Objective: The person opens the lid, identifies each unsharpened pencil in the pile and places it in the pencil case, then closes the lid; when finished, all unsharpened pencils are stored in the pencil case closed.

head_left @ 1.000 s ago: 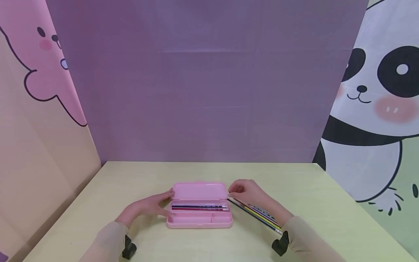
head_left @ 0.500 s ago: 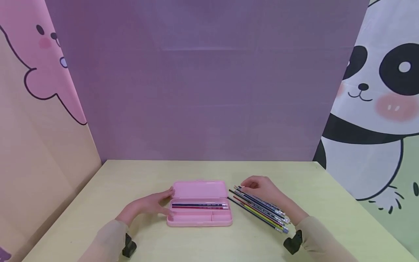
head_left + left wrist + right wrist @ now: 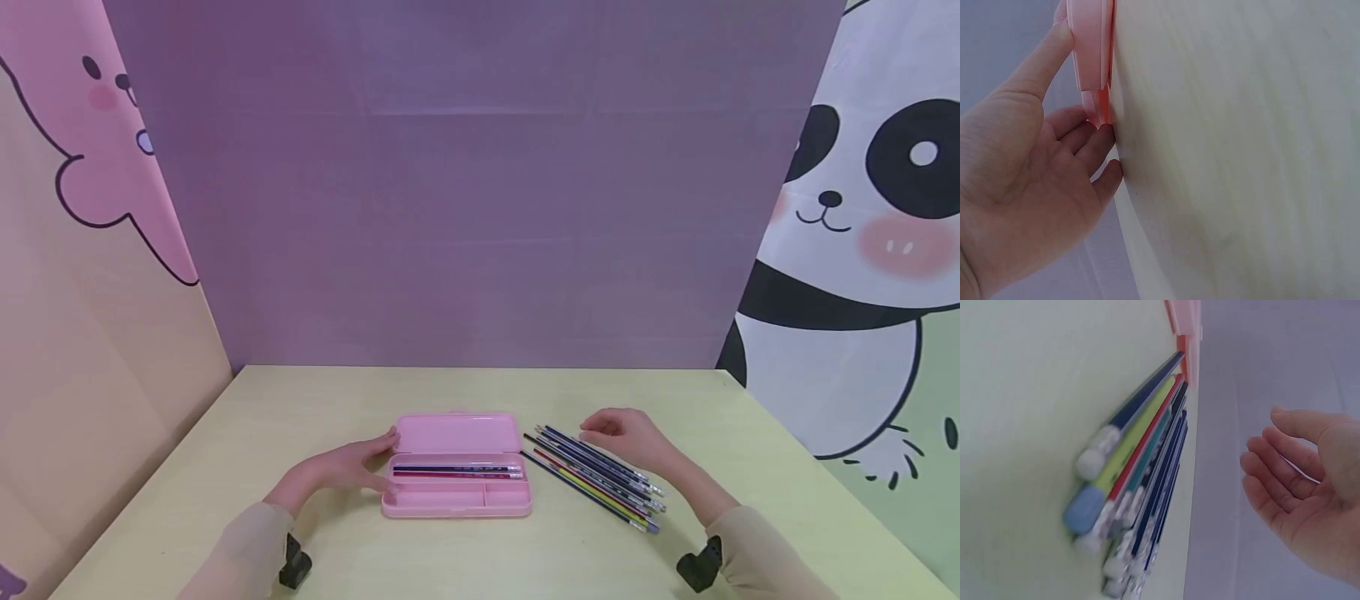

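A pink pencil case (image 3: 456,504) lies open on the table, its lid (image 3: 457,433) folded back. Several pencils (image 3: 457,472) sit in its rear compartment. My left hand (image 3: 343,467) spans the case's left end. Its thumb touches the case, and its fingertips are right at the lid's edge; the left wrist view (image 3: 1029,162) shows this from the side. Right of the case, more pencils (image 3: 592,475) lie slanting in a loose bundle, eraser ends toward me. Beyond their far right side, my right hand (image 3: 626,435) hovers with loosely bent fingers, holding nothing in the right wrist view (image 3: 1297,475).
The pale wooden table (image 3: 322,400) ends at a purple backdrop (image 3: 480,200). A pink cartoon panel (image 3: 97,192) stands at the left and a panda panel (image 3: 847,250) at the right. The front compartment of the case has a small divider (image 3: 485,497).
My right hand has moved right, off the case's edge and over the bundle, to the bundle's far right side. The pencils there are more spread out. My left hand has stayed at the case.
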Demonstrator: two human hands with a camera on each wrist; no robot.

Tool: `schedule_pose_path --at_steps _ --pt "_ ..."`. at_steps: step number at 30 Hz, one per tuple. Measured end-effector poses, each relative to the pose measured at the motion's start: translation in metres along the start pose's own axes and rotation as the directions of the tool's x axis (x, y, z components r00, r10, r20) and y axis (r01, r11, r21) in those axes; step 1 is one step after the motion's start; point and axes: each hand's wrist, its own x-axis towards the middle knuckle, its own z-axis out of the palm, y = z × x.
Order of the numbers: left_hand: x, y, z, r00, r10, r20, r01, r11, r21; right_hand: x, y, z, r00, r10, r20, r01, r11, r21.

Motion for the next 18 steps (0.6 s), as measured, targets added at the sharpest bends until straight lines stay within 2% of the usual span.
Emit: schedule_pose_path --at_steps 18 --pt "-0.001 0.001 0.001 0.999 -0.029 -0.016 0.03 1.0 0.01 -0.019 0.026 -0.002 0.998 0.045 0.038 -0.045 0.999 -0.018"
